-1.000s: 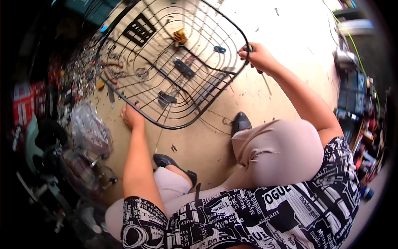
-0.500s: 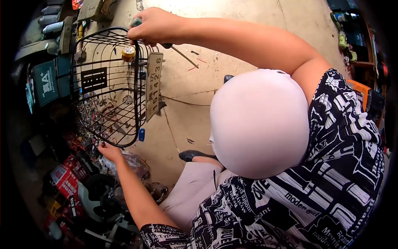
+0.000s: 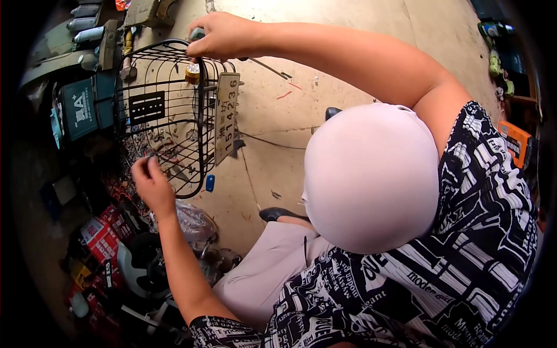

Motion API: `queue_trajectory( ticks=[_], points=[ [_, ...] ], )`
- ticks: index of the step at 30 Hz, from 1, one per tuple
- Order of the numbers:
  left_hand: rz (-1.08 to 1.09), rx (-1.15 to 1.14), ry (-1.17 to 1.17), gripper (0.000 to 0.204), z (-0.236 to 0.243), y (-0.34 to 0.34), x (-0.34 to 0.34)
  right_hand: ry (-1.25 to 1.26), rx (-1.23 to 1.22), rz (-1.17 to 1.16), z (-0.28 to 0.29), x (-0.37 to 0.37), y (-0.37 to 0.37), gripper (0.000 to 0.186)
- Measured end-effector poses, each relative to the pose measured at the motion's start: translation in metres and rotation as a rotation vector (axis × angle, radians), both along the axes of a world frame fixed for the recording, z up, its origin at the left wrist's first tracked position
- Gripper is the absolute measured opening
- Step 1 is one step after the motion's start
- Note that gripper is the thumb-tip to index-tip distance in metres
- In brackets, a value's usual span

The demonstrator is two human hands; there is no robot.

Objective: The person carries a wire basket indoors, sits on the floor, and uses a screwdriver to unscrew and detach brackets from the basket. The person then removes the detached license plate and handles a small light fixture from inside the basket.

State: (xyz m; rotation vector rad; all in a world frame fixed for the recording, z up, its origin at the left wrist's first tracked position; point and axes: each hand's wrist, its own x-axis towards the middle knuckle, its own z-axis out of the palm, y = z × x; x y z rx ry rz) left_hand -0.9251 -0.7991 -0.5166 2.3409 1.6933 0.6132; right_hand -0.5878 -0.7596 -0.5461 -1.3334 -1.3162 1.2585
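Note:
A black wire bicycle basket [image 3: 168, 98] stands tilted at the left, with a pale number plate [image 3: 227, 119] on its near side. My right hand [image 3: 223, 36] is closed at the basket's top rim around a screwdriver [image 3: 198, 34] with a greenish handle. Its thin shaft sticks out to the right, past the wrist. Beside the basket's lower rim is my left hand [image 3: 154, 188], thumb and finger drawn together; a small dark spot shows at the tips, too small to name. Behind the wires sits a gold round object [image 3: 192, 72].
Loose small parts and a clear plastic bag [image 3: 196, 220] lie below the basket. A teal toolbox [image 3: 86, 107], hammer [image 3: 128, 71] and spray cans [image 3: 87, 33] are at the left. My pale-trousered knee [image 3: 371, 177] rises mid-view. A blue piece [image 3: 210, 182] lies near the basket.
My left hand has risen from beneath the basket's lower rim to beside its wires. My right hand stays at the top rim; the screwdriver's shaft lies flatter. The whole view has shifted a little.

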Motion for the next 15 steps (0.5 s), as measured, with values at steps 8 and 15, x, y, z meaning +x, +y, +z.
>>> queue_trajectory(
  ticks=[8,15],
  points=[
    [-0.205,-0.328,0.276,0.015,-0.004,-0.034,0.063,-0.016,-0.013,0.087,-0.007,0.017,0.005,0.023],
    [-0.196,-0.532,0.118,0.018,-0.018,-0.026,0.101,0.108,-0.021,-0.024,-0.011,0.028,0.003,0.022]
  ],
)
